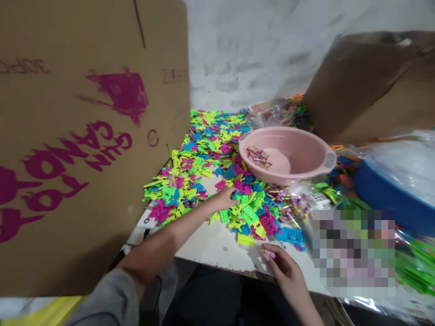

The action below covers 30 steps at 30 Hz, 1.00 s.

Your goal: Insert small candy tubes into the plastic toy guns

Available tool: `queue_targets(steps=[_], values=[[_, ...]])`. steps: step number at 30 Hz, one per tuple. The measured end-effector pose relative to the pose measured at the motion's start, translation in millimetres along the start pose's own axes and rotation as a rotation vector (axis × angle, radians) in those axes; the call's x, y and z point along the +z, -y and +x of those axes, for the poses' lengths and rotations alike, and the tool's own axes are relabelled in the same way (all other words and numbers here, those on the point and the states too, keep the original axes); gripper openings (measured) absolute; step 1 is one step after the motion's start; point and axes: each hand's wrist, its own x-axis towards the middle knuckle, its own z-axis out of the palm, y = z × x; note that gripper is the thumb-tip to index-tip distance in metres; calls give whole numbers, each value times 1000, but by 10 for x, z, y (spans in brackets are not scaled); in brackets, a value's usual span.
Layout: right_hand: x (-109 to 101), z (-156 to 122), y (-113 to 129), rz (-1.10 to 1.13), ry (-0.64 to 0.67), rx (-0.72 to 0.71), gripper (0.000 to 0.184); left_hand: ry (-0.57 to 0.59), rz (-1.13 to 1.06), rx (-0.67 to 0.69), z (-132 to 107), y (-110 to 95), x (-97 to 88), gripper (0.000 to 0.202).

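My left hand (224,199) reaches into a heap of small bright plastic toy pieces (249,210) in yellow, green, pink and blue. Its fingers curl at the heap around what looks like a blue piece, mostly hidden by the hand. Near the table's front edge, my right hand (287,267) pinches a small colourful wrapped candy tube (270,254) between thumb and fingers. A yellow plastic piece (245,239) lies just beyond that hand. More wrapped candy tubes (290,203) are scattered right of the heap, below a pink basin (299,176).
A large cardboard box (102,181) with magenta print stands at the left. Another brown carton (370,86) leans at the back right. A blue tub (387,190) with clear plastic on it is at the right, near green pieces (414,267). A white wall (251,50) closes the back.
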Motion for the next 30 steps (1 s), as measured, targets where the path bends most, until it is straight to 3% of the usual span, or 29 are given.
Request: queue_targets(steps=[4, 9, 12, 16, 20, 23, 27, 30], values=[[-41, 23, 70, 129, -88, 79, 39, -151, -233, 59, -402, 105, 139, 26], [-33, -75, 324, 353, -121, 162, 37, -103, -609, 19, -1049, 315, 315, 35], [54, -171, 489, 407, -28, 175, 30, -75, -853, -90, -1340, 384, 397, 41], [255, -316, 672, 240, 67, 65, 32, -107, -1220, -251, -1553, 347, 471, 52], [491, -446, 790, 132, 123, -43, 31, -48, -1230, -188, -1652, 299, 489, 42], [613, -495, 842, 161, 61, -107, 25, -23, -1191, -172, -1700, 292, 467, 41], [649, -512, 892, 73, 11, -163, 7, -67, -1156, -164, -1756, 287, 404, 46], [640, -534, 930, -64, 22, -172, 7, -83, -1124, -143, -1812, 294, 355, 49]])
